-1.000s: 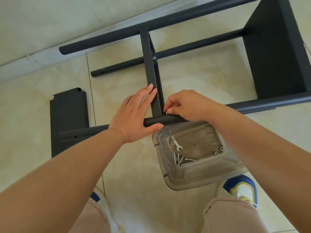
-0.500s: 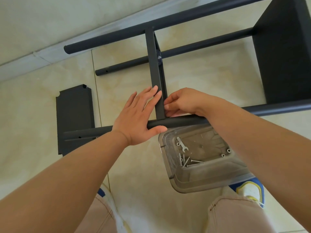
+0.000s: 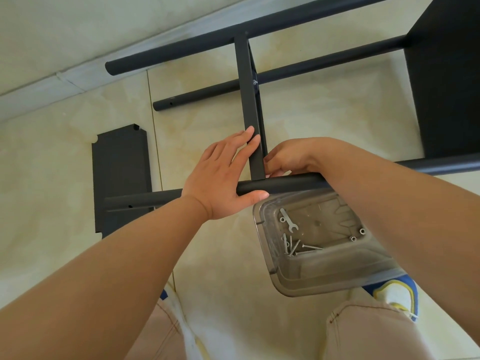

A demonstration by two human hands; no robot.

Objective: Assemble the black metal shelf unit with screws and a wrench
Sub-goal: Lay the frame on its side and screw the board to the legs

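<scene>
Both hands met at the joint: left hand [image 3: 220,178] lay flat, bracing crossbar [image 3: 249,110] and tube [image 3: 291,183]; right hand [image 3: 288,158] pinched there, contents unseen; wrench [image 3: 287,220] lay nearer it in the tray [image 3: 311,281].

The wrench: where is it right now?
In the head view, the wrench lies untouched in the clear plastic tray on the floor, lower right of centre, beside the loose screws, under the right forearm.
</scene>
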